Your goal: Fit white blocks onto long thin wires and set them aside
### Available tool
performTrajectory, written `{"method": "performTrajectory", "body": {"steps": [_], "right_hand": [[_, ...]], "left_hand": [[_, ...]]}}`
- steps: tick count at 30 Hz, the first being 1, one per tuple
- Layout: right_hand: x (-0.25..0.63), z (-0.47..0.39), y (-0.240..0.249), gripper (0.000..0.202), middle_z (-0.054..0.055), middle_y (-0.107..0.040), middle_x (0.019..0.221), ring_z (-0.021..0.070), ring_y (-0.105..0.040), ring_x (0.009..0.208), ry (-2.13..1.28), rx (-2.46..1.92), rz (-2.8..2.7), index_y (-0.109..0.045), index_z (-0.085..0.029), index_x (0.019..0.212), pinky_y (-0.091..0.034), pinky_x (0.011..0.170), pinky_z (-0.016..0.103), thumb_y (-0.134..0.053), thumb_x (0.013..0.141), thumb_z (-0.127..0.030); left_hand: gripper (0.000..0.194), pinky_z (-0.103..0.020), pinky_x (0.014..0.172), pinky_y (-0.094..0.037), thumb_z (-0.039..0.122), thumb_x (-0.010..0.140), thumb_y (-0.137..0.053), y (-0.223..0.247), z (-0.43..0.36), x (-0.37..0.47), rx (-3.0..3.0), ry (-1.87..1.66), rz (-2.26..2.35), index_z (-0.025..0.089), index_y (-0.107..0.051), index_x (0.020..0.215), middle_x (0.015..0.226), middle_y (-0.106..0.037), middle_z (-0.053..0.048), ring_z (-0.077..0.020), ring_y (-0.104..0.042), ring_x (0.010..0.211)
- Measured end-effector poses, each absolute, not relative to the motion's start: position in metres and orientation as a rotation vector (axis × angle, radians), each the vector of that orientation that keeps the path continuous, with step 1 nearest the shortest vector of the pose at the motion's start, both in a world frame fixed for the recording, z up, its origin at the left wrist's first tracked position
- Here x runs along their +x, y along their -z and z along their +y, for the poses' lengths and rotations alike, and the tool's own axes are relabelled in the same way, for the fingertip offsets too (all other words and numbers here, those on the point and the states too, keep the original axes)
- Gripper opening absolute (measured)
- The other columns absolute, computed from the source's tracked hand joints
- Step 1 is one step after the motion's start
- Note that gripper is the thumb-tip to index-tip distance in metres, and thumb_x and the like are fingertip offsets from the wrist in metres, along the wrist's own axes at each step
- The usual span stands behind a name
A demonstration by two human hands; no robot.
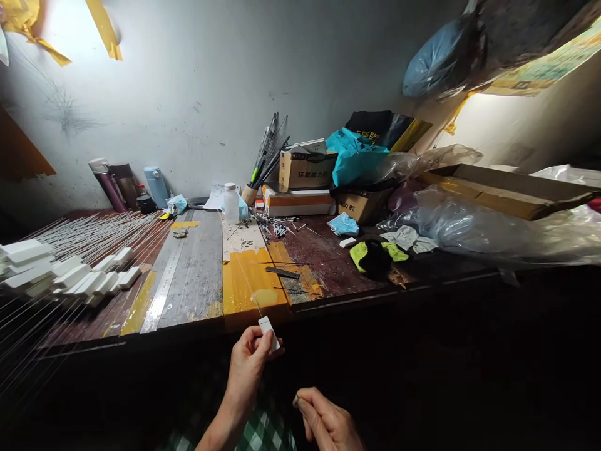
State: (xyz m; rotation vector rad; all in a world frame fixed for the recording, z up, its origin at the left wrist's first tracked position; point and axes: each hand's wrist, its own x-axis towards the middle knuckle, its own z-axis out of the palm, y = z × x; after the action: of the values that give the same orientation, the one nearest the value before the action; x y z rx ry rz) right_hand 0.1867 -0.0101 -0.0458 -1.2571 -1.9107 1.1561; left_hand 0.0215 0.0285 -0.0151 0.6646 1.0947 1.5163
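My left hand [251, 357] grips a small white block [268, 333] just off the table's front edge. A thin rod sticks out from the block's far end, over the yellow-taped board [248, 275]. Lower and to the right, my right hand [326, 416] is closed in a pinch, with a tiny dark tip at its fingertips too small to name. The two hands are apart. A pale yellow puddle [265, 297] lies on the tape beyond the block, and a dark flat strip [282, 272] rests behind it.
Many white blocks [75, 275] with thin rods are heaped at the left. A metal ruler [162, 288] lies beside them. Behind stand a white bottle [231, 203], flasks [110, 185] and cardboard boxes [307, 169]. Plastic bags [469, 219] and a black-and-lime cloth [375, 258] lie at the right.
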Motion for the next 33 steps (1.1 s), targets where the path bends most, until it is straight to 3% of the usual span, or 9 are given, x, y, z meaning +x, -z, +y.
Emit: {"method": "performTrajectory", "body": {"steps": [8,13,18,24,29,33], "right_hand": [[0.174,0.003,0.034,0.036,-0.005,-0.041,0.057,0.0120,-0.042,0.054,-1.072,-1.211,-1.972,-0.052,-0.020,0.080,-0.034,0.055,0.023,-0.028,0.099,-0.039],[0.172,0.007,0.034,0.024,-0.004,-0.046,0.065,0.0113,-0.041,0.054,-1.095,-1.303,-1.904,-0.055,-0.020,0.087,-0.034,0.052,0.022,-0.045,0.092,-0.041],[0.173,0.009,0.033,0.032,-0.004,-0.044,0.064,0.0118,-0.043,0.058,-1.105,-1.265,-1.847,-0.056,-0.020,0.078,-0.035,0.055,0.022,-0.041,0.094,-0.043],[0.175,0.010,0.038,0.035,-0.006,-0.040,0.054,0.0094,-0.037,0.051,-1.355,-1.198,-1.762,-0.058,-0.018,0.082,-0.031,0.051,0.021,-0.039,0.096,-0.044],[0.174,0.011,0.043,0.027,-0.006,-0.043,0.059,0.0084,-0.037,0.051,-1.375,-1.247,-1.685,-0.055,-0.018,0.082,-0.028,0.047,0.020,-0.051,0.089,-0.044],[0.173,0.012,0.040,0.034,-0.006,-0.042,0.055,0.0068,-0.030,0.044,-1.456,-1.202,-1.664,-0.054,-0.018,0.077,-0.023,0.042,0.020,-0.045,0.091,-0.048]], "left_hand": [[0.032,-0.033,0.067,-0.057,0.041,0.068,-0.076,0.019,0.034,0.024,0.655,-1.519,1.095,0.012,-0.066,0.074,0.065,-0.069,-0.004,-0.0172,-0.065,0.064],[0.030,-0.031,0.066,-0.056,0.041,0.071,-0.073,0.016,0.034,0.024,0.676,-1.525,1.122,0.011,-0.065,0.074,0.068,-0.068,-0.005,-0.0173,-0.065,0.065],[0.030,-0.032,0.067,-0.056,0.041,0.072,-0.072,0.017,0.034,0.025,0.681,-1.509,1.114,0.012,-0.065,0.075,0.066,-0.067,-0.004,-0.0164,-0.064,0.064],[0.031,-0.031,0.065,-0.056,0.041,0.071,-0.073,0.018,0.035,0.026,0.681,-1.507,1.119,0.012,-0.064,0.072,0.064,-0.066,-0.002,-0.0156,-0.063,0.062],[0.032,-0.031,0.065,-0.056,0.042,0.070,-0.074,0.017,0.034,0.025,0.672,-1.507,1.118,0.012,-0.064,0.072,0.064,-0.066,-0.002,-0.0157,-0.063,0.062],[0.031,-0.032,0.064,-0.056,0.042,0.069,-0.074,0.018,0.034,0.024,0.668,-1.509,1.116,0.012,-0.064,0.072,0.063,-0.066,-0.002,-0.0159,-0.062,0.062]]}}
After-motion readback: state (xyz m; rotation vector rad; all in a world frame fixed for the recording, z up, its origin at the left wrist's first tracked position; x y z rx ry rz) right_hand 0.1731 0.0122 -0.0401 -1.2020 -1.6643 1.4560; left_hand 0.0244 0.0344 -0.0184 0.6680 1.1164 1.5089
